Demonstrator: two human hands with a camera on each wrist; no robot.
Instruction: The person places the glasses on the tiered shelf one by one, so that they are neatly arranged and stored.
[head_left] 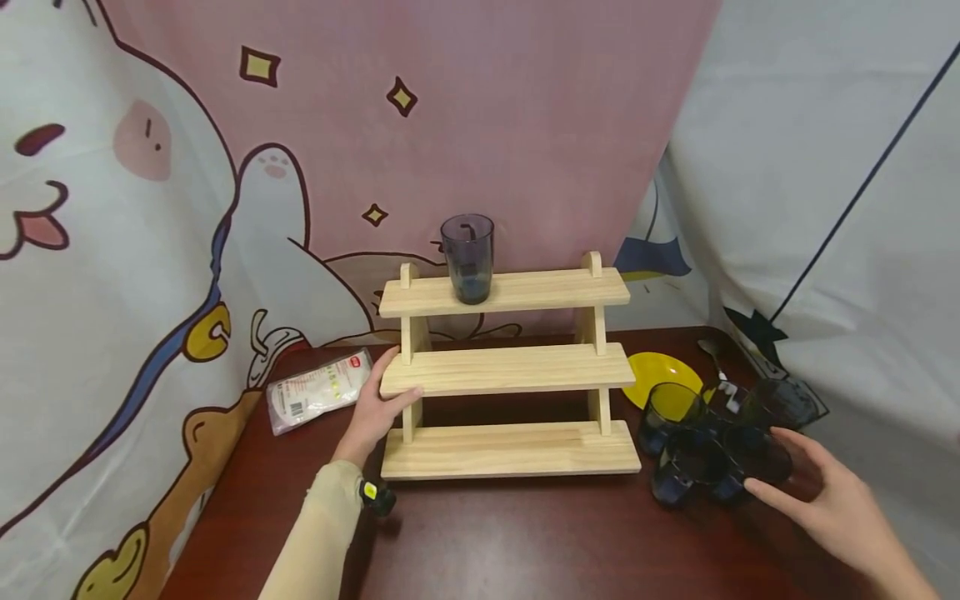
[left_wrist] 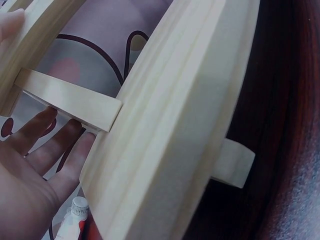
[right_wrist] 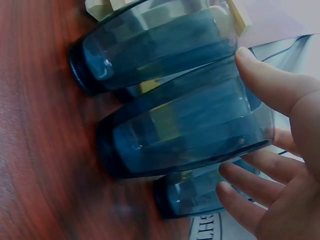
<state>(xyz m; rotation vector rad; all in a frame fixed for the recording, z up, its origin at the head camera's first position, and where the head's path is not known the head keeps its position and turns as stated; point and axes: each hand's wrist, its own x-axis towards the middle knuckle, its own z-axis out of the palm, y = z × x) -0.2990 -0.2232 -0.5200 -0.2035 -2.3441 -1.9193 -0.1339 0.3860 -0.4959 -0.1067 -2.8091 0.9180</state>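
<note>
A three-tier wooden shelf [head_left: 510, 371] stands on the dark red-brown table. My left hand [head_left: 378, 407] holds it at the left end of its middle board, thumb on the front edge and fingers behind by the upright. A dark blue drinking glass [head_left: 472, 258] stands upright on the top board. Several more such glasses [head_left: 675, 408] stand close together at the right. My right hand [head_left: 832, 492] grips the front right glass [right_wrist: 185, 130] near its rim, thumb on one side and fingers on the other, in the right wrist view.
A yellow plate [head_left: 652, 371] lies behind the glasses, with a spoon [head_left: 710, 350] near the back right corner. Left of the shelf lies a clear plastic package [head_left: 318, 390] with a red label. A printed cloth [head_left: 525, 125] hangs behind the table.
</note>
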